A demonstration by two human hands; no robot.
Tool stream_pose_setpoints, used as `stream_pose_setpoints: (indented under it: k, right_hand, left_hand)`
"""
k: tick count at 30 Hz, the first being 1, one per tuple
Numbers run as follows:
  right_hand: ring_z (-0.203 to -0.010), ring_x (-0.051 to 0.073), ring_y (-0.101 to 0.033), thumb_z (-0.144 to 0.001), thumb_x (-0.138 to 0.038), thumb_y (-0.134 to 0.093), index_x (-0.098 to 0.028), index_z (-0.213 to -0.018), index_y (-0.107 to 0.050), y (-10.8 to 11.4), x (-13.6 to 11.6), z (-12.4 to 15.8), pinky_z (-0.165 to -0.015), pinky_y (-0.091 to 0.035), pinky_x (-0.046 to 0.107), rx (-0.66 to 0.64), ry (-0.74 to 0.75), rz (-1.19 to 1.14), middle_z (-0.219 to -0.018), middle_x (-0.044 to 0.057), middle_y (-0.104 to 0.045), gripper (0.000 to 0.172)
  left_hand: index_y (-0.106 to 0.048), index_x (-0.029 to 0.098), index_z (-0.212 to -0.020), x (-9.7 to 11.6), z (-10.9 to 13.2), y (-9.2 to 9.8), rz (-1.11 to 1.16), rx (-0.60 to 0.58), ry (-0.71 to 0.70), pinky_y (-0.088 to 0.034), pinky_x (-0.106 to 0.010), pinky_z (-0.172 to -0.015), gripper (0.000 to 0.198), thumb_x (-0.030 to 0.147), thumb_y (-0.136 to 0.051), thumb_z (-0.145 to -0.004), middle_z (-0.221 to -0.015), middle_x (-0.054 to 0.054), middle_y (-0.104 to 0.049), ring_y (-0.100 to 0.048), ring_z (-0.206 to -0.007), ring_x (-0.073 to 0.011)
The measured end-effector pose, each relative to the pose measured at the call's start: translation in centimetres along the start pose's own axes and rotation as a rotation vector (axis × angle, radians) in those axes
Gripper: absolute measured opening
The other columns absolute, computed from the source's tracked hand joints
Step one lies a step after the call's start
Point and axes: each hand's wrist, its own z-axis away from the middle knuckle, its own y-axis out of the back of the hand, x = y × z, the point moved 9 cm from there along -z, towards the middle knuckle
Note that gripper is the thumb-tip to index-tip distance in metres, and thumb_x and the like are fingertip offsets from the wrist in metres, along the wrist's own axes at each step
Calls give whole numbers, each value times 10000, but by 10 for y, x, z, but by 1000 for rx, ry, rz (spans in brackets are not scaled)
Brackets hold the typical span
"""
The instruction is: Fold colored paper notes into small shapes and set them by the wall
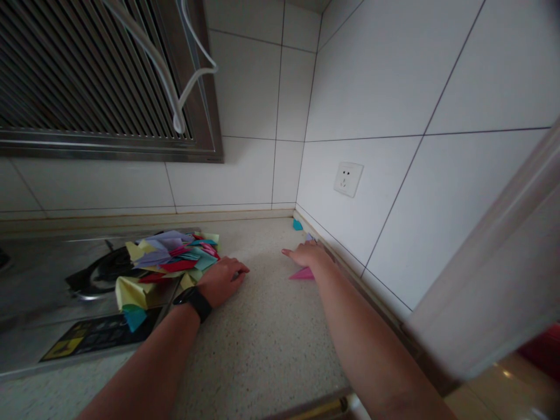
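Colourful folded papers [175, 254] in purple, yellow, red and teal lie in a heap over the stove at the left. My left hand [223, 279], with a black watch on its wrist, rests on the speckled counter [262, 326] at the heap's right edge, its fingers curled together; whether it holds anything is hidden. Near the right wall my right hand [308, 255] reaches over a pink folded paper [303, 274], with its thumb stretched out and its other fingers partly hidden. A bit of purple paper [308, 237] shows just beyond that hand. A small teal paper [297, 224] lies in the back corner.
A gas stove [35, 291] with a black burner is at the left. Above it hangs a metal range hood [214, 140] with a white cable [168, 81]. The tiled right wall has a socket [349, 179]. A blurred pale upright surface [490, 280] stands at the right.
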Motion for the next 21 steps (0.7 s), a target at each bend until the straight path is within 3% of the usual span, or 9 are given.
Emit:
stream_pose_setpoints:
  k: [11,21]
  right_hand:
    - [-1308,417,-325,-752,-872,-104,-31,-1295,-554,1,8,3,-1068,-223,549,4,-12,-20,-1344,221,-487,1097]
    - [-1341,396,-286,-741,-882,-118,-32,-1334,-516,-3,6,-3,-1084,-182,540,33,-74,-12,-1391,231,-433,1111]
  left_hand:
    - [-692,203,-1020,1,-1,-2,-17,-34,8,-401,-318,-880,273,291,-455,-917,-969,-41,-660,-561,-944,-184]
    - [-691,202,-1022,0,-2,-4,-14,-42,9,-390,-311,-897,272,293,-456,-921,-987,-33,-659,-556,-954,-176]
